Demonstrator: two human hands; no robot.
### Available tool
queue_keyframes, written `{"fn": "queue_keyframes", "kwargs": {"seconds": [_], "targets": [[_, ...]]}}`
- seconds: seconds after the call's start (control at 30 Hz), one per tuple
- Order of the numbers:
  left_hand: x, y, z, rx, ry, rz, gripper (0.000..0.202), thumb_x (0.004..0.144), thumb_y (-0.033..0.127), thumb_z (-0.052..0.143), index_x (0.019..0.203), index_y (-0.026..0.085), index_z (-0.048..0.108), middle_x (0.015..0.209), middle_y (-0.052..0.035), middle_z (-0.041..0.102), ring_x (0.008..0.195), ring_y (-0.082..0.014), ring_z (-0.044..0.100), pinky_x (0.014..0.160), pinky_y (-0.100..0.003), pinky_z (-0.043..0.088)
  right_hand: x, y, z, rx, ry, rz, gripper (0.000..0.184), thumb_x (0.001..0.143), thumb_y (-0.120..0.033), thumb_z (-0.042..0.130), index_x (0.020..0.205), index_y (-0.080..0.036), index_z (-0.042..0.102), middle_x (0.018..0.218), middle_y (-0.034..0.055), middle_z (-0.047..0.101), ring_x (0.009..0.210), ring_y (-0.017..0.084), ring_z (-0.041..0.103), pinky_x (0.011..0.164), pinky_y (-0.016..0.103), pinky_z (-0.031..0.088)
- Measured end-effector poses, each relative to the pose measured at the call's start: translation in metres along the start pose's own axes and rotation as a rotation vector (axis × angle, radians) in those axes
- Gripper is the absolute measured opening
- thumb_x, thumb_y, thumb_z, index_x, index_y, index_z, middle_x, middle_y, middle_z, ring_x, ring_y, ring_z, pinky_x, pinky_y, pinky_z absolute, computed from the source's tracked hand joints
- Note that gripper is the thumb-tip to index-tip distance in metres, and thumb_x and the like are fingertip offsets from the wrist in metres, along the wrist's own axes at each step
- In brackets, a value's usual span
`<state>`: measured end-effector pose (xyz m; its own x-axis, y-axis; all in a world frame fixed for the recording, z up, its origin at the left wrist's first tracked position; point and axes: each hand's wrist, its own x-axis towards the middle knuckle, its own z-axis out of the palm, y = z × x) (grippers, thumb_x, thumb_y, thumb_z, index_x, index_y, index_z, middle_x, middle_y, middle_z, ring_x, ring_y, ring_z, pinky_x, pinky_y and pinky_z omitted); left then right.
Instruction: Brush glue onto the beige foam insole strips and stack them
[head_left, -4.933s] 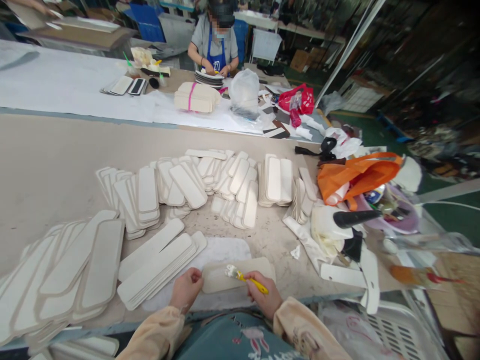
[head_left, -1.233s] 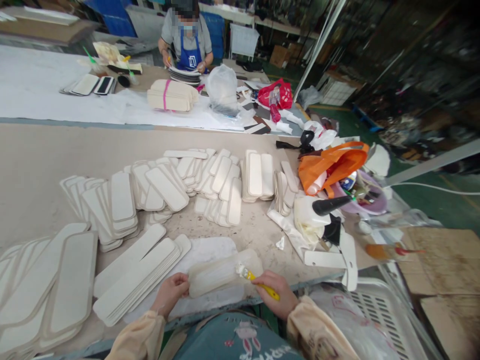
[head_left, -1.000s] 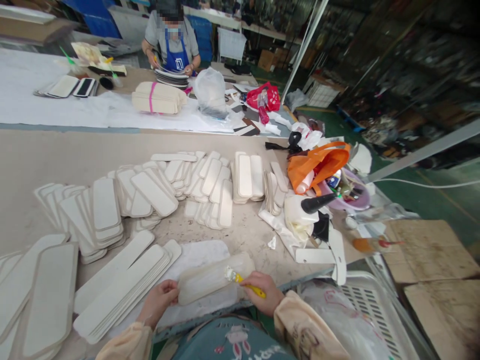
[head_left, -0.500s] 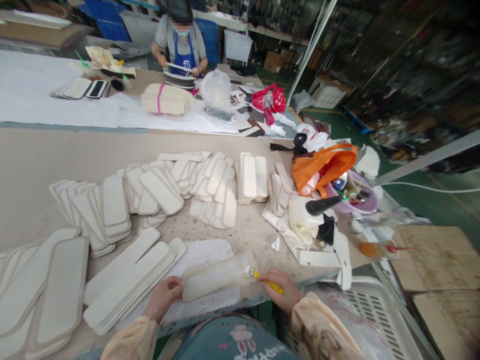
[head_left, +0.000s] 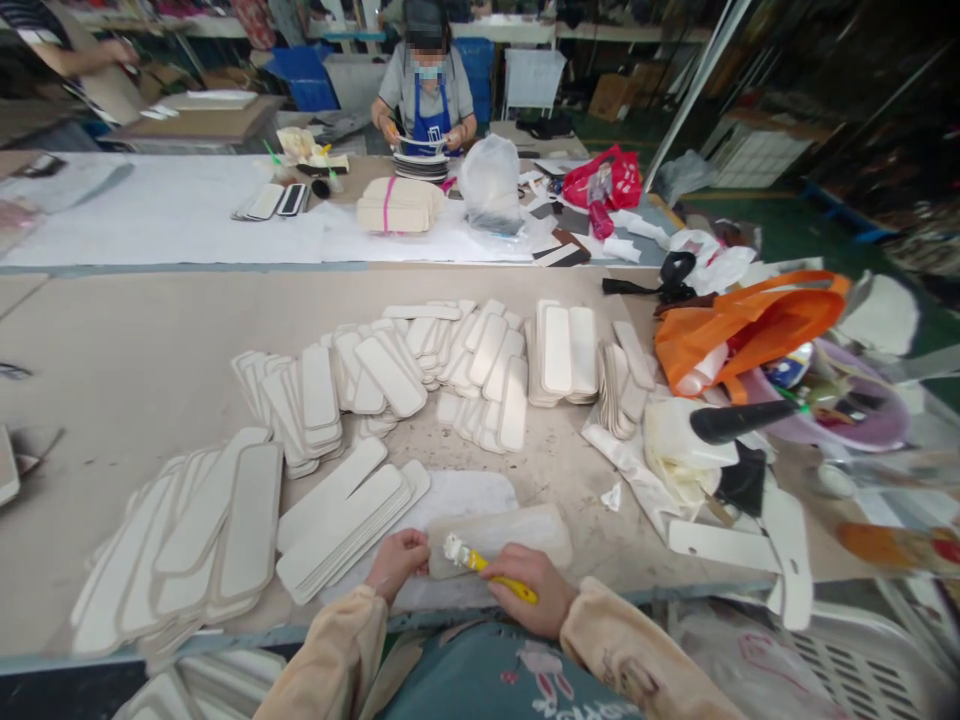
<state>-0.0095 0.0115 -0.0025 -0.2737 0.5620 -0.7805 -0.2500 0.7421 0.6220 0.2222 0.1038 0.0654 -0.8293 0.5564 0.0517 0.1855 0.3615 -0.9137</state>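
A pale, round-cornered strip (head_left: 529,532) lies flat on a white sheet (head_left: 480,490) near the table's front edge, and its surface looks wet. My left hand (head_left: 397,565) pinches the strip's left end between thumb and fingers. In my right hand (head_left: 536,588) is a paintbrush (head_left: 478,562) with a yellow handle, its bristles coated in white stuff. The bristles are over the left part of the strip, close to my left fingers. Left of the sheet is a fanned stack of white strips (head_left: 349,535).
More strips (head_left: 251,520) are piled at left and across the middle. At right are a white container (head_left: 679,440), an orange bag (head_left: 739,325) and a purple basin (head_left: 885,400). Below the table edge sits a plastic crate (head_left: 862,660). Across the table a co-worker (head_left: 427,95) handles stacked pieces.
The brush in my right hand has moved from the strip's right end to its left part. My left hand still holds the left end. The view has swung left.
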Motion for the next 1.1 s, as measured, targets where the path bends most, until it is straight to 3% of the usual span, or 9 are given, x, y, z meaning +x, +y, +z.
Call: {"fn": "queue_keyframes", "kwargs": {"seconds": [0.17,0.4,0.57,0.8,0.97,1.1], "targets": [[-0.005,0.002,0.0,-0.032,-0.028,-0.003,0.012,0.054,0.021,0.064,0.061,0.016,0.055,0.048,0.0029,0.056,0.046,-0.0108,0.052,0.05,-0.023,0.042,0.009,0.013,0.014,-0.001,-0.056,0.024,0.024,0.079,-0.019,0.056,0.098,-0.021,0.071,0.081,0.0056,0.064,0.073,0.016,0.061,0.068,0.026,0.049],[-0.003,0.0,-0.002,-0.034,-0.031,-0.022,0.016,0.052,0.026,0.065,0.06,0.017,0.055,0.046,0.0032,0.054,0.046,-0.0111,0.051,0.051,-0.024,0.042,-0.001,0.009,-0.003,-0.041,0.03,0.068,0.023,0.08,-0.017,0.055,0.096,-0.02,0.071,0.077,0.0054,0.063,0.07,0.015,0.059,0.065,0.026,0.048],[-0.002,-0.001,-0.003,-0.013,-0.041,-0.021,0.016,0.053,0.026,0.065,0.062,0.017,0.055,0.05,0.0031,0.056,0.049,-0.0115,0.053,0.053,-0.024,0.044,0.01,0.007,0.012,0.014,-0.038,0.021,0.023,0.08,-0.021,0.057,0.099,-0.021,0.071,0.081,0.0056,0.064,0.072,0.015,0.061,0.068,0.026,0.05],[0.002,-0.002,-0.007,0.036,-0.053,-0.012,0.015,0.053,0.026,0.064,0.061,0.017,0.055,0.048,0.0028,0.057,0.047,-0.0112,0.051,0.05,-0.023,0.041,-0.001,0.013,0.007,-0.037,0.096,0.104,0.023,0.08,-0.018,0.055,0.095,-0.02,0.072,0.077,0.0054,0.064,0.07,0.015,0.061,0.066,0.025,0.049],[0.003,-0.002,-0.008,0.067,-0.086,-0.023,0.018,0.054,0.031,0.065,0.06,0.019,0.054,0.047,0.0029,0.055,0.046,-0.0117,0.049,0.049,-0.023,0.038,-0.002,0.011,0.013,-0.03,0.03,0.037,0.022,0.079,-0.025,0.057,0.095,-0.021,0.072,0.079,0.0055,0.065,0.072,0.016,0.061,0.068,0.025,0.05],[0.004,0.003,-0.009,0.12,-0.099,-0.014,0.016,0.055,0.031,0.063,0.06,0.019,0.054,0.047,0.0013,0.053,0.045,-0.013,0.048,0.047,-0.024,0.034,-0.008,0.019,0.008,-0.071,0.09,0.11,0.023,0.078,-0.024,0.056,0.093,-0.02,0.073,0.077,0.0056,0.064,0.069,0.016,0.061,0.065,0.025,0.049]]}}
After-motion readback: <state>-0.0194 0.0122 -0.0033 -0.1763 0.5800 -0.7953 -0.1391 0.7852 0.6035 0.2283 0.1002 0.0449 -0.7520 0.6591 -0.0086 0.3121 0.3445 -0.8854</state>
